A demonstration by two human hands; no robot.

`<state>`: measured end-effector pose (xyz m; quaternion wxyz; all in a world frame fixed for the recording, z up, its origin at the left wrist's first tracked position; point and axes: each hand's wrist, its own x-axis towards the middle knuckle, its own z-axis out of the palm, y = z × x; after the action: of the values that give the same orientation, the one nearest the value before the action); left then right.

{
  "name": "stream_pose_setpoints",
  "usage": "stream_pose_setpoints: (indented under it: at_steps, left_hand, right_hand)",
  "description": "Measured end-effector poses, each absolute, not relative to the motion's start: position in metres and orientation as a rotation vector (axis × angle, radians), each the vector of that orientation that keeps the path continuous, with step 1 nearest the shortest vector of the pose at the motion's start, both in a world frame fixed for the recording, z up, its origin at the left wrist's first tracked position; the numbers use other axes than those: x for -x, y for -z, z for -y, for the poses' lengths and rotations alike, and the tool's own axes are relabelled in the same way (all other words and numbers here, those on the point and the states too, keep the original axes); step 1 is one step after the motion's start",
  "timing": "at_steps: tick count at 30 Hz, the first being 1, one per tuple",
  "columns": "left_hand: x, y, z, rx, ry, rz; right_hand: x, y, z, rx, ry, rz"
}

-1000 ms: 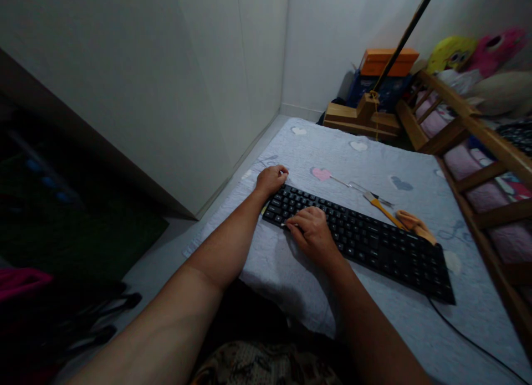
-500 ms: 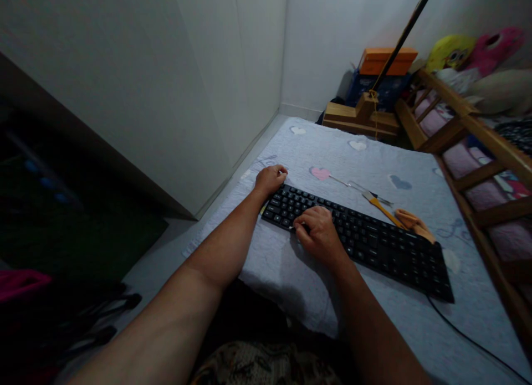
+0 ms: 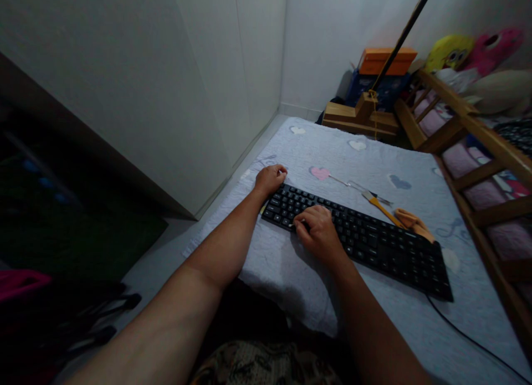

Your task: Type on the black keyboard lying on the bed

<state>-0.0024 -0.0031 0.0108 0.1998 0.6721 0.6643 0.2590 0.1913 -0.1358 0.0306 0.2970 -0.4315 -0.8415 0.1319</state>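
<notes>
A black keyboard (image 3: 374,241) lies slanted on a light cloth with hearts (image 3: 399,318). My left hand (image 3: 271,179) rests at its far left corner, fingers curled; what they grip, if anything, is hidden. Over the left part of the keys is my right hand (image 3: 318,227), closed in a pinch on a small thin pale thing at the near edge, too small to name. Behind the keyboard lie a brush with a yellow handle (image 3: 383,210), a thin metal tool (image 3: 338,180) and a crumpled orange-brown cloth (image 3: 414,223).
A grey panel (image 3: 187,97) rises at the left. Behind the table are a wooden stand (image 3: 359,116) with a dark pole and an orange box (image 3: 386,61). A wooden bed rail (image 3: 490,135) runs along the right. The keyboard's cable (image 3: 469,338) trails to the lower right.
My right hand has shifted very slightly at the near edge of the keys. My left hand and the keyboard stay practically where they were.
</notes>
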Motion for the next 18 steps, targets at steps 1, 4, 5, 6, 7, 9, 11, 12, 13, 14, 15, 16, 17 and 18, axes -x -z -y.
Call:
stream_pose_setpoints:
  at_steps: [1,4,5,6,7,9,11,12,13,14,15,16,17,18]
  left_hand:
    - [0.0022,-0.0112,0.0035,-1.88,-0.726,-1.856]
    - [0.002,-0.0116,0.0041,-1.887,-0.722,-1.853]
    - [0.0021,-0.0114,0.004,-1.891,-0.717,-1.853]
    - [0.0022,-0.0111,0.0037,-1.894,-0.714,-1.853]
    - [0.0023,-0.0106,0.0034,-1.897,-0.712,-1.853]
    - [0.0025,-0.0101,0.0028,-1.899,-0.714,-1.855]
    - [0.0024,-0.0103,0.0029,-1.895,-0.717,-1.853]
    - [0.0022,-0.0108,0.0031,-1.892,-0.717,-1.854]
    - [0.0019,-0.0114,0.0034,-1.889,-0.715,-1.854]
    - [0.0016,-0.012,0.0038,-1.887,-0.714,-1.855]
    - [0.0014,-0.0125,0.0041,-1.885,-0.714,-1.855]
    - [0.0012,-0.0129,0.0044,-1.883,-0.714,-1.856]
    - [0.0011,-0.0131,0.0045,-1.882,-0.715,-1.857]
    - [0.0011,-0.0131,0.0045,-1.882,-0.718,-1.857]
  right_hand:
    - [-0.1912,-0.0306,0.1357,1.149,-0.346,2.231]
    - [-0.1913,-0.0295,0.135,1.16,-0.346,2.22]
    - [-0.1914,-0.0288,0.1347,1.164,-0.349,2.219]
    - [-0.1917,-0.0281,0.1344,1.168,-0.348,2.218]
    - [-0.1918,-0.0273,0.134,1.17,-0.343,2.215]
    - [-0.192,-0.0258,0.1333,1.168,-0.325,2.205]
    - [-0.1919,-0.0248,0.1329,1.169,-0.305,2.192]
    - [-0.1918,-0.0246,0.1327,1.173,-0.297,2.186]
    - [-0.1917,-0.0245,0.1327,1.177,-0.292,2.183]
    - [-0.1916,-0.0245,0.1327,1.181,-0.289,2.182]
    - [-0.1915,-0.0247,0.1328,1.184,-0.286,2.183]
    - [-0.1915,-0.0249,0.133,1.184,-0.285,2.185]
    - [-0.1914,-0.0252,0.1332,1.182,-0.283,2.188]
    - [-0.1915,-0.0255,0.1334,1.179,-0.281,2.19]
